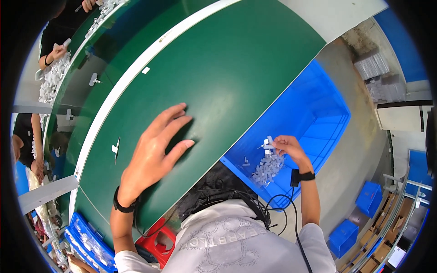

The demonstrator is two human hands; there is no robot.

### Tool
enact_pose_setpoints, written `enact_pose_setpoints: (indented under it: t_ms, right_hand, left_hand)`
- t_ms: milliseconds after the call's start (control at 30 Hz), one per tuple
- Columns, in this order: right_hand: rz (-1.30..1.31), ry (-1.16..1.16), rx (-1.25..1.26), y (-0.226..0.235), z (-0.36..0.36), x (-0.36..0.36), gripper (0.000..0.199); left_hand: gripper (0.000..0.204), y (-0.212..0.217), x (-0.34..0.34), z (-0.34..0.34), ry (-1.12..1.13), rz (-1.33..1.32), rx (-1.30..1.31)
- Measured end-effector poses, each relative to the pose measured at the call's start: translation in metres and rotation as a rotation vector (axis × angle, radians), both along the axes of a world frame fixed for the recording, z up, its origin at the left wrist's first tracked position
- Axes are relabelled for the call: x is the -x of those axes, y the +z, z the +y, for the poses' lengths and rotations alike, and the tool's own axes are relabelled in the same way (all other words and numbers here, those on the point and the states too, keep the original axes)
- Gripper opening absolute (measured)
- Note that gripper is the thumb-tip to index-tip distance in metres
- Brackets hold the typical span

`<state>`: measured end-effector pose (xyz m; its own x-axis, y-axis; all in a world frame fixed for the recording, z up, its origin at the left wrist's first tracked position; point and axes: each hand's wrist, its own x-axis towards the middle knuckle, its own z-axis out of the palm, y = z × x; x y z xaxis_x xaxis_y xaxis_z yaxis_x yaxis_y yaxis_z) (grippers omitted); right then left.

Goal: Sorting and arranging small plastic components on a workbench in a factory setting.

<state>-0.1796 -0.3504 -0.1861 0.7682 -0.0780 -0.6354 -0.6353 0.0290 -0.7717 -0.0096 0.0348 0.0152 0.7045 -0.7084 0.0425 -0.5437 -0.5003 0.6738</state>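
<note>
My left hand (152, 148) hovers over or rests on the green tabletop (223, 86), empty, fingers apart. My right hand (291, 148) is inside a large blue bin (331, 107), its thumb and fingertips pinched on a small translucent plastic piece (269, 142) with white parts. Below it a heap of similar small plastic pieces (268, 169) lies on the bin's floor. On the table, left of my left hand, is a thin pointed piece with a white tab (115, 149). A small white bit (145, 70) lies farther off by the white rail.
A curved white rail (116, 88) borders the table; beyond it, other people work beside piles of white pieces (55, 79). A red stool (161, 241) and a blue tray (88, 243) are near my left. A black cable (297, 227) runs from my right wrist. Blue crates (343, 237) stand right.
</note>
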Motion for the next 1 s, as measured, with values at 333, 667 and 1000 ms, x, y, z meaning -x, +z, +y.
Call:
enact_pose_setpoints:
  t_ms: [333,667,1000]
  right_hand:
    - [-0.522,-0.150,-0.279,0.165,0.062,-0.062,0.017]
    - [-0.775,-0.401,-0.064,0.159,0.112,-0.079,0.009]
    - [-0.661,-0.530,-0.062,0.139,0.063,-0.044,0.013]
  left_hand:
    - [0.058,-0.012,0.055,-0.101,-0.010,1.204,0.546]
    - [0.025,-0.019,0.038,-0.090,0.174,1.053,0.653]
    - [0.029,-0.014,-0.182,0.028,0.827,0.281,0.612]
